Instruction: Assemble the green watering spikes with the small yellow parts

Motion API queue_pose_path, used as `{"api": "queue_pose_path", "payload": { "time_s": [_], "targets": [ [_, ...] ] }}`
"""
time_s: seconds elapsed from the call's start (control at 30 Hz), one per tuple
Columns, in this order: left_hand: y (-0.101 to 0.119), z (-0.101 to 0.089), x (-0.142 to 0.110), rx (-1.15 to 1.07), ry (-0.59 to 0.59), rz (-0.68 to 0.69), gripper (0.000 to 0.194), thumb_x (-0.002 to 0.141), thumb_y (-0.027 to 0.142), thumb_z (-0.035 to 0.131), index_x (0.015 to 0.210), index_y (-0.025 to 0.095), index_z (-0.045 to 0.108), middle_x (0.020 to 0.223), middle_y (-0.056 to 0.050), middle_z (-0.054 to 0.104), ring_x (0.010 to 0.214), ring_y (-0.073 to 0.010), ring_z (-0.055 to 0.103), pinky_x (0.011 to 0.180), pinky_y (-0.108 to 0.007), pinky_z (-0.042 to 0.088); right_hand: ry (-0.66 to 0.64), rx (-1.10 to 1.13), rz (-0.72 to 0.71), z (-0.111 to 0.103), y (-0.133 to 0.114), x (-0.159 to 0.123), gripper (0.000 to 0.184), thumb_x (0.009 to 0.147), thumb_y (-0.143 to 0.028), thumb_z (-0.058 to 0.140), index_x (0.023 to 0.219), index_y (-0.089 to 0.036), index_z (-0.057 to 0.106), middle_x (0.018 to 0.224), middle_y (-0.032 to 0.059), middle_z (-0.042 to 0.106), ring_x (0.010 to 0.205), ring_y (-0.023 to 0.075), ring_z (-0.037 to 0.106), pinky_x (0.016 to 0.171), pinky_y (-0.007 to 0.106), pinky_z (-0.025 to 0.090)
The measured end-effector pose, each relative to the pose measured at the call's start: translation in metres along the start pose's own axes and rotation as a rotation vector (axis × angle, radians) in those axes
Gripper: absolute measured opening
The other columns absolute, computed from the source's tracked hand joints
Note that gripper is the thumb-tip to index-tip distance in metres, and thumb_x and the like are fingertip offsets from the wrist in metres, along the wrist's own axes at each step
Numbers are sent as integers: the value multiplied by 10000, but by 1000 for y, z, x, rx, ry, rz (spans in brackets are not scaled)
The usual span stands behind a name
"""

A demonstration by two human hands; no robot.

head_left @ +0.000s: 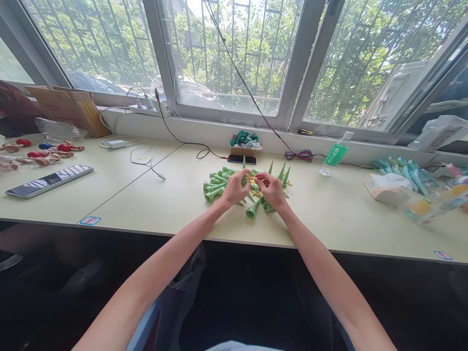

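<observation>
A pile of several light green plastic cones (pixel 216 185) lies in the middle of the pale table (pixel 153 204), some lying flat, some standing point up. Small yellow pieces (pixel 253 181) sit among them. My left hand (pixel 234 187) and my right hand (pixel 271 189) meet over the pile, fingers curled and pinched together around the yellow pieces. What exactly each hand grips is too small to name. A green cone (pixel 252 210) lies just below my hands.
A black phone (pixel 242 159) and a small box of green items (pixel 244 141) lie behind the pile. A plastic bottle (pixel 334 155) lies to the right, with a tissue pack (pixel 387 189) and teal cones (pixel 402 170) beyond it. A remote-like device (pixel 49 181), red wooden toys (pixel 44 151) and cables are on the left.
</observation>
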State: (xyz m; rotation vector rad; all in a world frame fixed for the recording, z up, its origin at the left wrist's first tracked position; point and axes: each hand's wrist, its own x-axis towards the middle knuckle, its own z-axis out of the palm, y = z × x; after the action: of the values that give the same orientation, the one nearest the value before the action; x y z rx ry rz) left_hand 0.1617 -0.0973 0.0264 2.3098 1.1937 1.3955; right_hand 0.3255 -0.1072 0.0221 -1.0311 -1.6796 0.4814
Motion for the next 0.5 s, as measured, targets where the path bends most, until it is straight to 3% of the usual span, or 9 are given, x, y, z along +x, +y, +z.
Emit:
{"api": "queue_pose_path", "payload": {
  "time_s": [0.5],
  "targets": [
    [0,0,0,5,-47,22,297,799,106,518,1067,187,619,997,-55,696,901,-192,633,822,-313,504,-49,-1,0,1,-1,-1,267,856,-420,581,945,-188,682,916,74,723,599,157,594,582,292,492]
  ]
}}
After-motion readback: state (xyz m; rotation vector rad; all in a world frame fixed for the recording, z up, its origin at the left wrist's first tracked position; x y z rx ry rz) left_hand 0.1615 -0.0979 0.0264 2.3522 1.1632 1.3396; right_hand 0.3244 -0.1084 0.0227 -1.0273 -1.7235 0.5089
